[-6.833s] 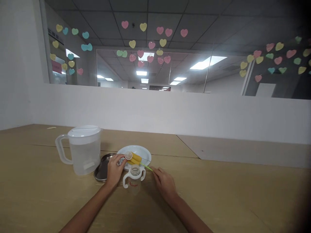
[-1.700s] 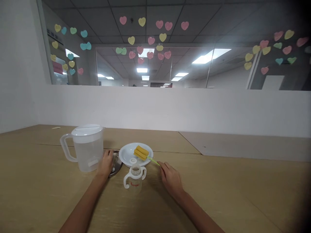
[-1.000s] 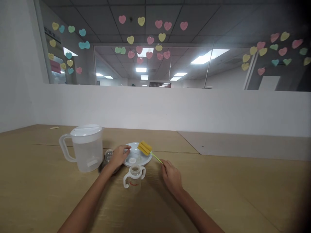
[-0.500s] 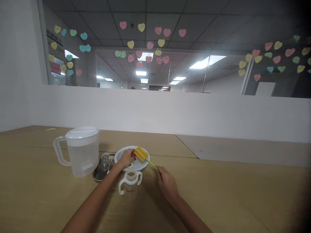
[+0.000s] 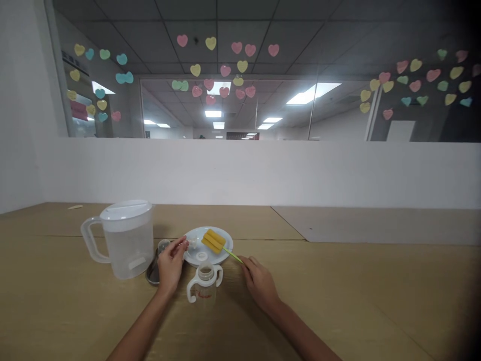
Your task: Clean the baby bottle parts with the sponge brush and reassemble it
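My left hand [image 5: 171, 265] pinches a thin stem ending in a small white tip [image 5: 192, 243], which rests at the edge of a white plate [image 5: 197, 231]. A sponge bottle brush [image 5: 213, 241] lies with its yellow head on the plate. My right hand [image 5: 259, 286] sits at the brush's green handle [image 5: 235, 255], fingers on its end. In front of the plate stands an uncapped baby bottle [image 5: 205, 286] with two white handles and red lettering. A white ring [image 5: 202, 256] lies on the plate.
A plastic pitcher [image 5: 128, 245] with a white lid stands left of my left hand. Behind that hand, a clear glass piece [image 5: 163, 245] sits on a steel dish [image 5: 152, 273]. All stand on a tan tabletop [image 5: 338, 301], backed by a white partition [image 5: 263, 173].
My left hand has drawn back from above the plate toward the steel dish. The yellow brush head has dropped back onto the plate from its raised position a second ago.
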A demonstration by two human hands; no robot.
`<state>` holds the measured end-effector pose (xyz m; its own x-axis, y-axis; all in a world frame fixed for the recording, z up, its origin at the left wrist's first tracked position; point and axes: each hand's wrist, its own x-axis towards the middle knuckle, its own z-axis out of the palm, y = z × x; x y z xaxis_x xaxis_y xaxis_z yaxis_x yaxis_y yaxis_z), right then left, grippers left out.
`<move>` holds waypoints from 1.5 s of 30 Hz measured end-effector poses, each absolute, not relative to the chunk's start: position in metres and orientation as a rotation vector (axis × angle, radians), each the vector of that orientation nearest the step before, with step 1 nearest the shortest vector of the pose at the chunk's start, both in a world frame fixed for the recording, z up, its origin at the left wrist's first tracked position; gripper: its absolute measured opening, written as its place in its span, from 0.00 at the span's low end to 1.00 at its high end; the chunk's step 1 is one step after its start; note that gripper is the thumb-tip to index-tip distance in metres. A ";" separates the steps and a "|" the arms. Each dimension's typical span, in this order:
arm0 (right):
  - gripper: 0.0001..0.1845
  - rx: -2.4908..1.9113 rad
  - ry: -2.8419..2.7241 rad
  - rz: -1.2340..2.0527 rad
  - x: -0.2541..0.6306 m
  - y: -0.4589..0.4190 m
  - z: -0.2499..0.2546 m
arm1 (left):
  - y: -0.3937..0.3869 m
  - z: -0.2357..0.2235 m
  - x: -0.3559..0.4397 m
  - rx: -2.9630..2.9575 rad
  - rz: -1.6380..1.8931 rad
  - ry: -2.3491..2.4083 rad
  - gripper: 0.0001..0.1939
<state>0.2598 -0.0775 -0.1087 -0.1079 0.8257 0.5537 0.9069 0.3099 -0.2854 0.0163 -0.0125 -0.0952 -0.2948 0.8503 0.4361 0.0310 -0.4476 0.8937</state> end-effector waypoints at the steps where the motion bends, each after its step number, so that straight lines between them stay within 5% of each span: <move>1: 0.20 -1.508 -1.982 -0.201 0.261 -0.077 -0.110 | -0.014 -0.097 0.017 1.334 1.834 1.143 0.23; 9: 0.21 -1.287 -2.082 -0.416 0.270 -0.075 -0.117 | -0.014 -0.104 0.025 1.405 1.737 0.969 0.22; 16: 0.20 -1.193 -1.781 -0.106 0.263 -0.078 -0.105 | -0.011 -0.097 -0.017 1.809 1.815 1.754 0.17; 25: 0.22 -1.268 -1.730 -0.009 0.264 -0.074 -0.107 | -0.003 -0.102 -0.045 2.344 0.663 2.236 0.19; 34: 0.21 -1.266 -1.740 -0.014 0.264 -0.073 -0.108 | -0.005 -0.094 -0.018 2.260 1.242 1.774 0.19; 42: 0.21 -1.278 -1.778 -0.028 0.264 -0.074 -0.109 | 0.023 -0.073 0.025 2.442 0.906 1.351 0.05; 45: 0.21 -1.290 -1.778 -0.029 0.263 -0.075 -0.108 | 0.028 -0.068 0.033 2.392 0.870 1.380 0.10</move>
